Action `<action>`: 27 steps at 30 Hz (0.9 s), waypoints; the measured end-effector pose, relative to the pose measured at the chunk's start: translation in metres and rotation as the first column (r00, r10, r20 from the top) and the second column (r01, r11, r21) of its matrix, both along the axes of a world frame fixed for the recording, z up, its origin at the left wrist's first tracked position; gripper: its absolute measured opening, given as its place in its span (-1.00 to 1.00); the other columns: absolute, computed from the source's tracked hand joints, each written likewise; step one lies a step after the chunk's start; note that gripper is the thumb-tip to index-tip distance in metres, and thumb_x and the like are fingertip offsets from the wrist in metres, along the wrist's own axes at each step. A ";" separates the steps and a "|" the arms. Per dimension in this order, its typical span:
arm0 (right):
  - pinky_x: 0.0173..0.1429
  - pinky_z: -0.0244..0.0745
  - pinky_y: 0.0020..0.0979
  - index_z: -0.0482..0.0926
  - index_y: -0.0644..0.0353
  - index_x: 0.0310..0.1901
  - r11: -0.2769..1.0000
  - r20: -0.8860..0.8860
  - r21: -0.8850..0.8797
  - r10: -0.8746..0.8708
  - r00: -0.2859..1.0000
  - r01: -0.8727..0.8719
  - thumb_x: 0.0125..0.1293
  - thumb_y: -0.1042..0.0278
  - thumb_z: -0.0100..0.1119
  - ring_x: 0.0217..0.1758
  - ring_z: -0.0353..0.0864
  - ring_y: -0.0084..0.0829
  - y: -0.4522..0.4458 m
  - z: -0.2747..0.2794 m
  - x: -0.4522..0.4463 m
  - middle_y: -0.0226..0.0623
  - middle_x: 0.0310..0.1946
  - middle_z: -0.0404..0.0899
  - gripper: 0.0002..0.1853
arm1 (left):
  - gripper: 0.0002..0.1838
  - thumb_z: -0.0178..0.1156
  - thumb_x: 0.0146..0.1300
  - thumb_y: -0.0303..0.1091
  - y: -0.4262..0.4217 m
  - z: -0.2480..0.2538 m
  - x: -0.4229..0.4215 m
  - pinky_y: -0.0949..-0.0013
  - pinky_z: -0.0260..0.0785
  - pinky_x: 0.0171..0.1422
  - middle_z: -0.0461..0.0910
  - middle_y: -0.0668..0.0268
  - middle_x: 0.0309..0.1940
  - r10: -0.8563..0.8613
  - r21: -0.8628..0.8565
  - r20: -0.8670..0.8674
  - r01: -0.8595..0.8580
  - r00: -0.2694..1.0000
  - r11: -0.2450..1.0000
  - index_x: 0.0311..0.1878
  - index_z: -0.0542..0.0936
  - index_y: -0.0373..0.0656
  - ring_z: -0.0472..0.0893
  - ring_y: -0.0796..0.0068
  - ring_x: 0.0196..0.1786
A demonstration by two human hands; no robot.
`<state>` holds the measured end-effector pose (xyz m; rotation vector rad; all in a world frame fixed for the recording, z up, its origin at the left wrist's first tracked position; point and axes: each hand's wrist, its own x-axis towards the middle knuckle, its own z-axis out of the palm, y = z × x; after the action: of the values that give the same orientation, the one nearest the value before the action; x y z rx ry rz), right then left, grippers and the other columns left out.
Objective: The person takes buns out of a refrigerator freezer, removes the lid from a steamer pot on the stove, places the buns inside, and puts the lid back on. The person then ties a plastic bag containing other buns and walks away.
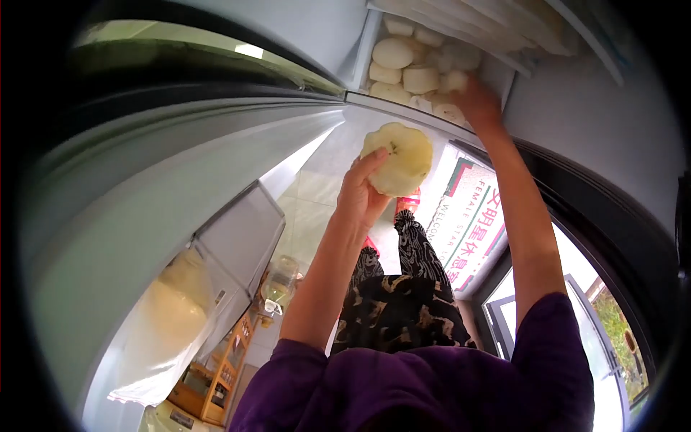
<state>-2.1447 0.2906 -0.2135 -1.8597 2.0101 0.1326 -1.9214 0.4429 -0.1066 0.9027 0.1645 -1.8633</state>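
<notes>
In my left hand (pixel 363 183) is a pale yellow, shallow bowl-like piece (pixel 407 162) with a wavy rim and a small dark mark inside. My thumb presses on its inner face and the fingers are behind it. My right hand (pixel 479 104) reaches into a freezer drawer (pixel 367 54), at the right end of several pale steamed buns (pixel 421 79). Its fingers are blurred beside a round bun (pixel 453 81), and whether they grip it I cannot make out.
An open fridge door (pixel 180 165) spans the left, with a bulging plastic bag (pixel 169 309) beyond it. Pale bags (pixel 497 21) hang above the drawer. A printed mat (pixel 464 223) lies on the floor near my feet. A wooden cabinet (pixel 223 374) stands lower left.
</notes>
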 end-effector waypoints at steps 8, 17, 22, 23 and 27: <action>0.08 0.48 -0.39 0.43 0.31 0.13 0.960 0.850 0.169 -0.256 0.460 0.221 0.17 0.09 0.34 -0.03 0.59 -0.41 0.084 0.119 0.034 -0.15 -0.06 0.60 -0.40 | -0.21 0.21 -0.01 0.07 0.016 -0.006 0.000 -0.54 -0.18 0.44 0.33 0.06 0.32 0.128 -0.027 -0.341 -0.146 0.931 0.989 0.28 0.36 -0.16 0.25 -0.08 0.42; 0.11 0.44 -0.33 0.45 0.28 0.15 0.680 0.684 0.714 -0.728 0.039 0.169 0.33 0.03 0.23 -0.03 0.54 -0.33 0.147 0.104 0.059 -0.16 -0.03 0.55 -0.46 | -0.16 0.07 0.00 0.37 0.085 -0.040 0.037 -0.61 -0.04 0.31 0.33 0.36 0.33 0.099 -0.171 -0.283 -0.152 0.954 0.973 0.26 0.44 -0.02 0.15 -0.05 0.47; 0.26 0.48 -0.23 0.42 0.36 0.04 0.428 0.430 0.892 -0.709 -0.559 0.143 0.43 0.23 0.08 0.09 0.56 -0.16 0.102 0.026 0.065 0.02 -0.04 0.54 -0.65 | -0.27 0.16 0.00 0.11 0.116 -0.026 0.063 -0.45 0.16 0.30 0.48 0.25 0.18 0.182 0.001 -0.301 -0.190 0.936 0.982 0.23 0.43 -0.10 0.43 0.08 0.28; 0.29 0.48 -0.21 0.42 0.37 0.01 0.445 0.411 0.888 -0.661 -0.628 0.113 0.45 0.27 0.04 0.10 0.56 -0.13 0.096 0.023 0.065 0.06 -0.05 0.55 -0.70 | -0.27 0.16 0.00 0.10 0.127 -0.027 0.069 -0.49 0.14 0.29 0.48 0.26 0.18 0.180 0.020 -0.288 -0.182 0.941 0.983 0.23 0.44 -0.10 0.44 0.10 0.26; 0.29 0.51 -0.17 0.40 0.41 -0.06 0.478 0.428 0.871 -0.624 -0.654 0.113 0.48 0.34 -0.03 0.07 0.57 -0.06 0.085 0.034 0.071 0.12 -0.06 0.55 -0.76 | -0.31 0.17 -0.01 0.06 0.147 -0.001 0.074 -0.63 0.05 0.26 0.49 0.30 0.16 0.122 -0.002 -0.304 -0.129 0.945 0.992 0.20 0.46 -0.10 0.48 0.15 0.21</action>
<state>-2.0740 0.3756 -0.1795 0.1953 0.9450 -1.0244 -1.8469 0.5904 -0.1077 0.5713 0.3809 -1.8704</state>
